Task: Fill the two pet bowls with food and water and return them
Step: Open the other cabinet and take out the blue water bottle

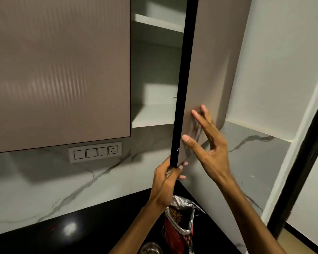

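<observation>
An open red and silver pet food bag stands on the black counter, brown kibble showing at its mouth. The rim of a metal bowl peeks in at the bottom edge beside the bag. My left hand grips the bottom corner of the open wall cabinet door. My right hand is held up with straight spread fingers, its fingertips touching the door's outer face. A second bowl is not in sight.
The open cabinet shows bare white shelves. A closed ribbed cabinet door hangs to the left, with a switch and socket panel below it on the marble backsplash. A white wall and dark door frame stand at right.
</observation>
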Available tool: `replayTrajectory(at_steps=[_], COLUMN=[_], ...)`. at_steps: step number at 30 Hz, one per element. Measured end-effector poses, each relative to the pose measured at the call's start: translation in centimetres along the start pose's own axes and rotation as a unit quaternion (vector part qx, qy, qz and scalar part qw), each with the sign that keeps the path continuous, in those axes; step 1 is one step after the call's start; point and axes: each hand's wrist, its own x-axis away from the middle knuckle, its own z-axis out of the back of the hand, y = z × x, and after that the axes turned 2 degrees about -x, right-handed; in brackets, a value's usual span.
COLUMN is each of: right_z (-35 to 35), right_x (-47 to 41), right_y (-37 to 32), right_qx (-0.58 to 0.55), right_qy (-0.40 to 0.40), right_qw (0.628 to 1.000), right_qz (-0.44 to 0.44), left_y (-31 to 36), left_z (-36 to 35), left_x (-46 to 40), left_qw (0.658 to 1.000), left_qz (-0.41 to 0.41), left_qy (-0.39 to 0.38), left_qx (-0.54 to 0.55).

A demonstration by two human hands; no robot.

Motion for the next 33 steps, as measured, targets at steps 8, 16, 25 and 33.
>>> replayTrajectory(at_steps=[8, 16, 25, 33], right_z=[-3.3, -6.3, -9.7, -12.3], right_x=[-1.1, -2.1, -3.6, -5.0], right_y=[0.9, 2.3, 3.0, 4.7], right_qx=[0.024, 0.040, 0.090, 0.117], right_qy=[0.000, 0.012, 0.021, 0.023], right_qw=[1.000, 0.999, 0.996, 0.993], right_qz=[0.020, 0.018, 0.008, 0.008], left_y=[-0.4, -0.9, -1.0, -1.5], left_z=[2.0, 3.4, 4.5, 5.4], left_x=[-1.6, -3.3, -5.6, -7.3], left_qw=[0.995, 0.971, 0.916, 0.908], left_qz=[0.045, 0.100, 0.127, 0.148], left_qy=[0.037, 0.083, 0.145, 0.124], left_qx=[0.075, 0.200, 0.352, 0.372])
